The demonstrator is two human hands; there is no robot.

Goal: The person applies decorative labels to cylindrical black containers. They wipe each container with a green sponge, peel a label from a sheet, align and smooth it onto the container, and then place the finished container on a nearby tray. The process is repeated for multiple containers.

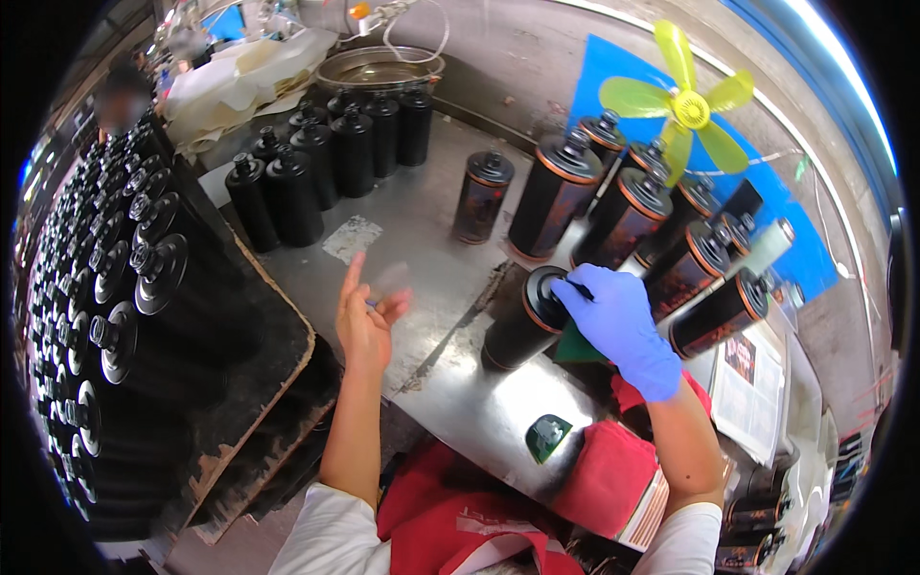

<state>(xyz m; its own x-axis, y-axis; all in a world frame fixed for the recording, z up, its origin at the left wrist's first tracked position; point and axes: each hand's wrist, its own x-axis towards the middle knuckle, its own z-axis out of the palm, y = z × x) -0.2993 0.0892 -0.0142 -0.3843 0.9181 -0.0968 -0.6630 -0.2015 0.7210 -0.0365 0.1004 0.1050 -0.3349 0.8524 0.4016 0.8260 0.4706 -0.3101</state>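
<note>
My right hand (pixel 618 321), in a blue-violet glove, grips the neck of a black bottle (pixel 522 326). That bottle tilts a little on the metal table (pixel 431 240), its top toward the glove. My left hand (pixel 369 311) is bare and raised over the table's left part, palm up with fingers apart. One of its fingers is blurred, and a small bluish spot by the fingers is too small to make out. Beyond the right hand stand several black bottles with orange-rimmed, dark printed labels (pixel 554 201). A shiny dark green piece (pixel 548 438) lies near the table's front edge.
Plain black bottles (pixel 355 149) cluster at the back left, before a round metal pan (pixel 379 67). Many more crowd a worn-edged rack (pixel 273 383) on the left. A yellow-green fan (pixel 690 110) stands back right. Red cloth (pixel 604 479) and a printed sheet (pixel 752 383) lie right.
</note>
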